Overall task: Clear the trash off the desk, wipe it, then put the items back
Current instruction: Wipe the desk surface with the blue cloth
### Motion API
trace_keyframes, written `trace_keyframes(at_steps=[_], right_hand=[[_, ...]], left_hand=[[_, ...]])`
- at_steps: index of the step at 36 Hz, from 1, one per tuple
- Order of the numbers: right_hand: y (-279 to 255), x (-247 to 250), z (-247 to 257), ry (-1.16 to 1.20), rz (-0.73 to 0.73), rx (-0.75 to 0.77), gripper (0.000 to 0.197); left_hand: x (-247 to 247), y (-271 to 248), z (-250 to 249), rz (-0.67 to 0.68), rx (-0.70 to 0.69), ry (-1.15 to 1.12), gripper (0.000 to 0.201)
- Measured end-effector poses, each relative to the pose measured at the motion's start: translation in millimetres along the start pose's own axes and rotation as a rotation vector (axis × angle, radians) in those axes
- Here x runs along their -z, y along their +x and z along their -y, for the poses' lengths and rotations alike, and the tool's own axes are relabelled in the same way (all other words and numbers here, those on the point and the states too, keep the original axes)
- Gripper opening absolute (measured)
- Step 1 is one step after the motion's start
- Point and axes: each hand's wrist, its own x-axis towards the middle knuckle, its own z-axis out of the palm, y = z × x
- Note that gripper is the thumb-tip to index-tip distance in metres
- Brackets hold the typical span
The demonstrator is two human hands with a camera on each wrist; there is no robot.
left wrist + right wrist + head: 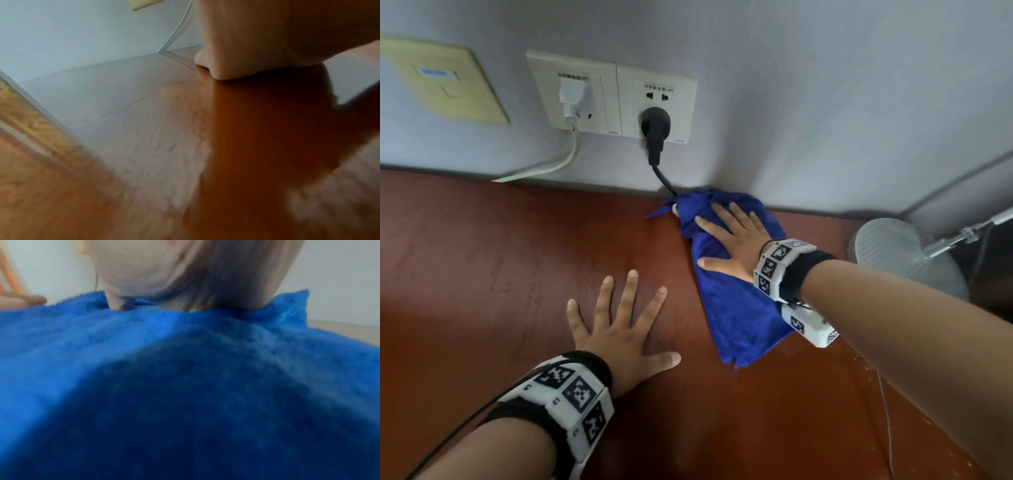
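Right hand flat, fingers straight, pressing the blue microfiber cloth onto the desk (right by the wall); left hand splayed flat on bare wood

I see my left hand lying palm down, fingers straight and spread, thumb out to the side. My right hand reaches farther forward, also flat with fingers extended. Both forearms are bare, each wrist wearing a marker band.

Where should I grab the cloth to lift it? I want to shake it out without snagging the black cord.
Pinch the cloth's near corner, coming from the desk's front edge. That end lies flat and free, while the far end is bunched at the wall against the black cord and pressed under the right hand.
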Motion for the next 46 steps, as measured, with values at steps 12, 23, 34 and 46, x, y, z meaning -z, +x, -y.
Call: trace_keyframes(at_steps=[12,23,34,46], right_hand=[[-14,-3,-19,0.157,-0.016,-0.405,0.082],[-27,-12,-12,0.229,-0.023,-0.712,0.090],[-71,-7,9,0.122,0.133,-0.750,0.098],[-52,-7,-13,0.223,0.096,-0.585,0.119]], left_hand=[[0,-1,-1,0.010,0.005,0.027,0.090],[-1,-2,-1,-0.013,-0.008,0.020,0.089],[-1,-1,-1,-0.023,-0.009,0.037,0.090],[0,-2,0,-0.013,-0.006,0.043,0.090]])
